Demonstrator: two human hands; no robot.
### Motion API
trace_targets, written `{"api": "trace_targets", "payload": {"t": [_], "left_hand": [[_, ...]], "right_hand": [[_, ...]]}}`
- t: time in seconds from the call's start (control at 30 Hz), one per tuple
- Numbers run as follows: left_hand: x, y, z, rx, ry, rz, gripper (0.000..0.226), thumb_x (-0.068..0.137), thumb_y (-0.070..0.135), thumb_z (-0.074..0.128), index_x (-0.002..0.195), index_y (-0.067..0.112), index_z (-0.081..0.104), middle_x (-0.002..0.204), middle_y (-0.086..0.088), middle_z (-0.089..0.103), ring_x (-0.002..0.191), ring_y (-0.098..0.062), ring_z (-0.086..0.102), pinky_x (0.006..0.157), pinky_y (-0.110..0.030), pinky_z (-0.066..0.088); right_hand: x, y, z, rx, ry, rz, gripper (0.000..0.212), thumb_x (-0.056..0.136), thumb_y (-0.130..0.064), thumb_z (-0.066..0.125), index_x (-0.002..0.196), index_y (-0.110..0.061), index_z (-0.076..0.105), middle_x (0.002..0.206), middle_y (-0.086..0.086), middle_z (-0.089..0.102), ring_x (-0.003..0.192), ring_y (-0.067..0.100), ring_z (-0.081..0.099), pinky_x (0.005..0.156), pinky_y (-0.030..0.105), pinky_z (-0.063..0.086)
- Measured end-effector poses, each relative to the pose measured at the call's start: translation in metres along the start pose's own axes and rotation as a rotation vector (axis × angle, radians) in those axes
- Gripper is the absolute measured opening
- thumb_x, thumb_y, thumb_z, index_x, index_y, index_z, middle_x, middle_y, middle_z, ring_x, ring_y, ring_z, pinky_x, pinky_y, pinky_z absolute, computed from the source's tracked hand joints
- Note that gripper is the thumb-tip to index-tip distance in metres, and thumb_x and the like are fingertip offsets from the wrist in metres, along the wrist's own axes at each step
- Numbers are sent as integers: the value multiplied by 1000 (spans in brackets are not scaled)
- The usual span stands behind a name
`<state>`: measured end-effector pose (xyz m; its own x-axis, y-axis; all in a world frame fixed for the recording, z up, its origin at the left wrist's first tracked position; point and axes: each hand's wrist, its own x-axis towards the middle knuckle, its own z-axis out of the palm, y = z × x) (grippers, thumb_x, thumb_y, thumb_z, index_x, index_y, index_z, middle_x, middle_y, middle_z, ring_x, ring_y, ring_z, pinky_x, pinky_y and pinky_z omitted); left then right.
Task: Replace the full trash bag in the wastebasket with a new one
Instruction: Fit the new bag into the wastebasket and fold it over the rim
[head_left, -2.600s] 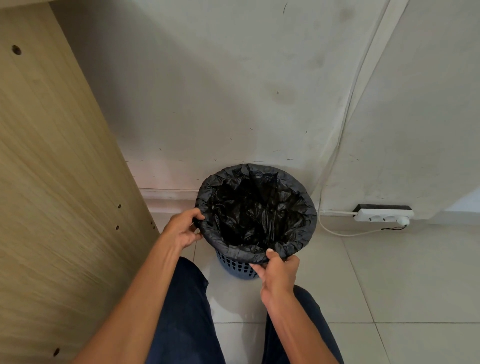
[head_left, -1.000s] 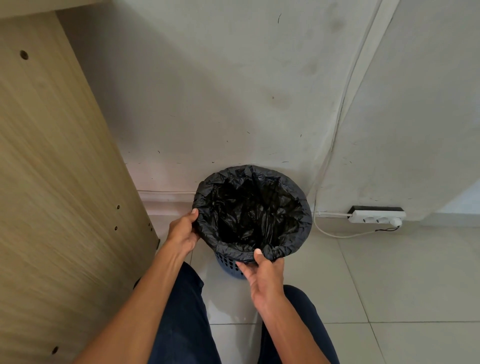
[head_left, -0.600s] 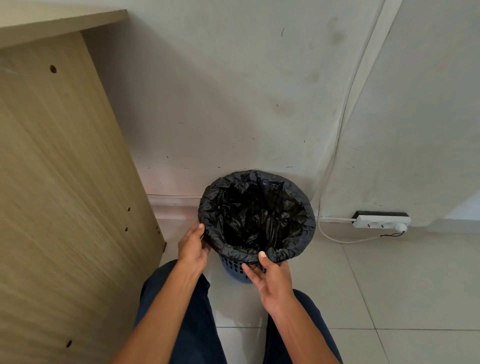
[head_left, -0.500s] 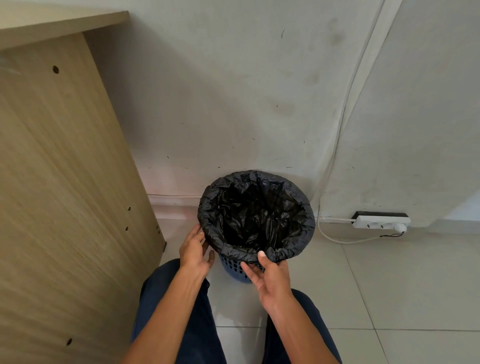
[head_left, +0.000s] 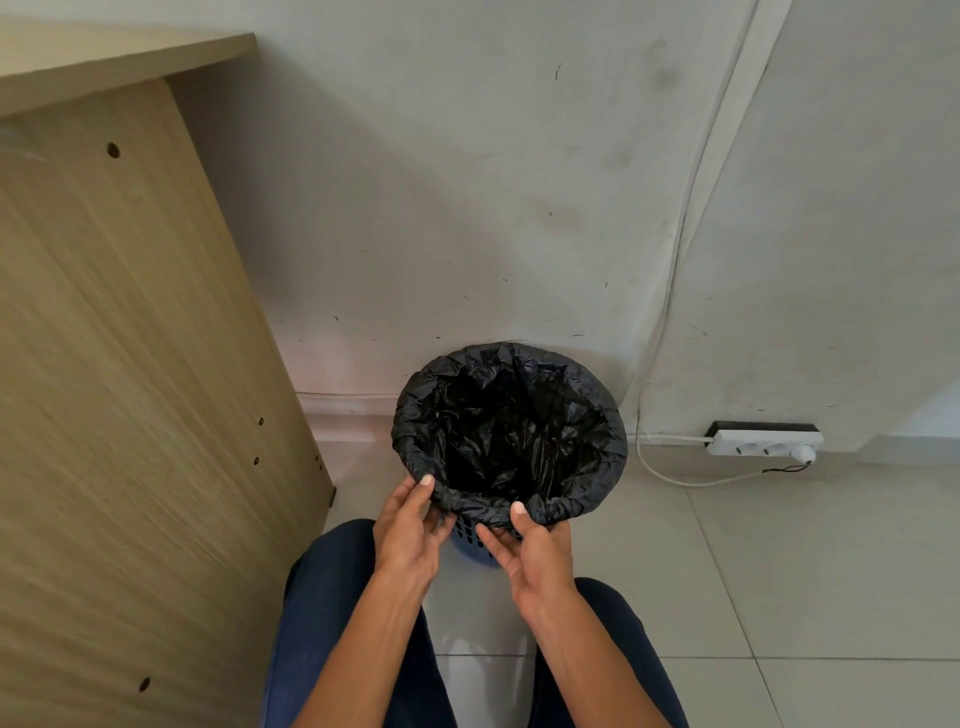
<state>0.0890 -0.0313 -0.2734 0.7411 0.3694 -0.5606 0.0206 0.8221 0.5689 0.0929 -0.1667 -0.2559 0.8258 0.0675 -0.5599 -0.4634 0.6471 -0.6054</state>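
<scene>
Touching trash bag (head_left: 509, 441) near rim, left hand (head_left: 410, 535), right hand (head_left: 537, 558)

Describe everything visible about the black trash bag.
The black trash bag is thin, crinkled, glossy plastic lining the blue wastebasket on the tiled floor by the wall. Its mouth is open, its top folded out over the rim. No contents show inside. The left hand and right hand touch its near edge.
</scene>
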Motion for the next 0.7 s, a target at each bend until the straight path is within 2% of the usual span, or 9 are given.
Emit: {"api": "trace_targets", "payload": {"t": [0.13, 0.2, 0.33, 0.4, 0.5, 0.7], "left_hand": [[4, -6, 2, -23, 52, 50, 25, 93, 2, 64, 118, -3, 62, 124, -21, 65, 118, -31, 62, 83, -39, 56], [7, -8, 2, -24, 57, 45, 20, 94, 3, 64, 113, -3, 63, 126, -22, 64, 121, -31, 61, 84, -38, 56], [9, -5, 3, 21, 76, 54, 12, 96, 9, 63, 108, 8, 62, 122, -15, 66, 107, -21, 63, 80, -35, 54], [6, -3, 4, 70, 123, 57, 18, 96, 15, 65, 113, 12, 63, 113, -7, 68, 101, -17, 62, 75, -35, 53], [1, -1, 5, 69, 125, 58, 25, 96, 15, 65, 120, 10, 62, 112, -8, 67, 92, -14, 63, 72, -34, 53], [-8, -9, 7, 118, 167, 124, 32, 97, 18, 64, 127, 6, 60, 108, -9, 68, 91, -16, 64, 70, -30, 52]], "right_hand": [[0, 1, 2, 16, -2, -1, 42, 98, 2, 54, 135, -15, 46, 125, 16, 61, 106, 38, 66, 70, 44, 62], [1, 1, 3, 21, 2, 3, 41, 98, 3, 53, 134, -15, 47, 124, 17, 61, 106, 39, 65, 70, 45, 62], [0, 4, 6, 39, 9, 30, 38, 97, 3, 55, 130, -16, 49, 123, 17, 62, 105, 38, 65, 73, 48, 62], [-3, 6, 5, 29, 0, 51, 34, 96, 2, 59, 125, -16, 52, 123, 18, 62, 104, 38, 65, 71, 46, 62], [-8, 6, -1, -35, -16, 69, 29, 93, -3, 66, 116, -16, 55, 126, 20, 60, 109, 40, 63, 71, 45, 62], [-10, -7, -15, -197, 24, 82, 46, 85, -24, 77, 122, -7, 57, 119, 21, 64, 106, 34, 66, 74, 44, 61]]}}
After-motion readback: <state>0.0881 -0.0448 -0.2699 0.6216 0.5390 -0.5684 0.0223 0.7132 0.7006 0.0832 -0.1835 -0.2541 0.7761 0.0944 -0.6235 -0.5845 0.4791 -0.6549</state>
